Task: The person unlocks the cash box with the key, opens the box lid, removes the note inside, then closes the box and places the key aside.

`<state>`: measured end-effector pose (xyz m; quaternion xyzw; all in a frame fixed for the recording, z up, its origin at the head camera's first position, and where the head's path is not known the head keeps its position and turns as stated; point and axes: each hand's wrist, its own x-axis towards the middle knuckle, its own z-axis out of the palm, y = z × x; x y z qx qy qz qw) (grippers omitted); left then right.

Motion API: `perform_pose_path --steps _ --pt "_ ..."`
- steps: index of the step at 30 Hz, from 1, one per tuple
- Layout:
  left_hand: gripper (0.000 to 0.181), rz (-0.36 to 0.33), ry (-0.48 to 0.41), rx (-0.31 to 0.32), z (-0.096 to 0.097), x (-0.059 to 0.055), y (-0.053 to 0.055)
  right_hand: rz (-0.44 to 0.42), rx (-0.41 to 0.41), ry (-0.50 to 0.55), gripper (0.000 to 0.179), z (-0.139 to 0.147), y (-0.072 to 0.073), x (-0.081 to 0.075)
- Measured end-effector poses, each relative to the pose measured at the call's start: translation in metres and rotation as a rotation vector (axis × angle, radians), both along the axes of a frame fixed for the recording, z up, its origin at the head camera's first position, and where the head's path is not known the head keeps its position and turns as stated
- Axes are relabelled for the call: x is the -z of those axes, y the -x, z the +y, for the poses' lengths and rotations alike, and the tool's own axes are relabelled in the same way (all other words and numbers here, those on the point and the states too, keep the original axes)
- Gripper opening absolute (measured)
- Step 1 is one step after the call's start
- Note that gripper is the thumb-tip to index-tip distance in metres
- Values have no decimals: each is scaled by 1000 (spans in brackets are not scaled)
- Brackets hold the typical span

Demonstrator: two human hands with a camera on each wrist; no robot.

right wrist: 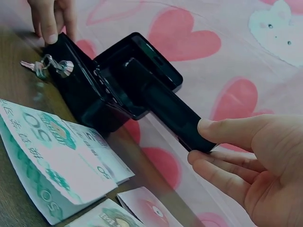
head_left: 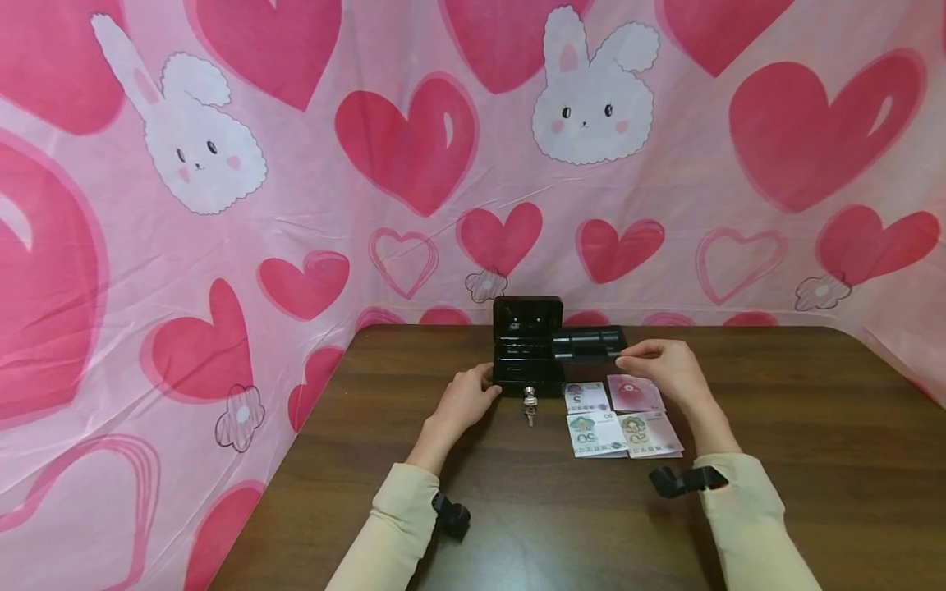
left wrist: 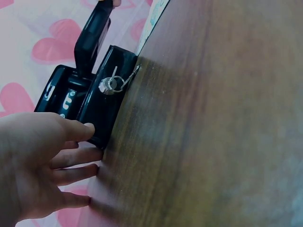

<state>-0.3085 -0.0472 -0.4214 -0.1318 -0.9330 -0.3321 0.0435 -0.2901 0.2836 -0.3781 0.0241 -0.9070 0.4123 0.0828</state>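
Note:
A small black cash box (head_left: 543, 386) stands on the table with its lid (head_left: 528, 315) raised. Keys (head_left: 530, 405) hang from the lock on its front. My left hand (head_left: 464, 400) rests against the box's left side, thumb on the front corner; in the left wrist view its other fingers (left wrist: 71, 176) extend fairly straight toward the table. Between thumb and fingers my right hand (head_left: 671, 369) pinches the outer end of a black tray (right wrist: 173, 111), which is held up to the right of the box. The tray's inner end overlaps the box in the right wrist view.
Folded banknotes lie right of the box: a purple 5 (head_left: 586, 397), a green 50 (head_left: 595, 433), a 20 (head_left: 650, 433) and a red note (head_left: 636, 394). Behind the brown table (head_left: 798, 427) hangs a pink cloth (head_left: 502, 172) with hearts and rabbits.

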Motion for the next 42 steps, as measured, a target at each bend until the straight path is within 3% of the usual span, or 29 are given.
perform_pose_path --steps 24,42 --pt "46 39 7 24 -5 4 0 55 -32 9 34 -33 1 4" --pt "47 24 9 26 -6 2 0 120 -71 -65 19 -66 3 12"
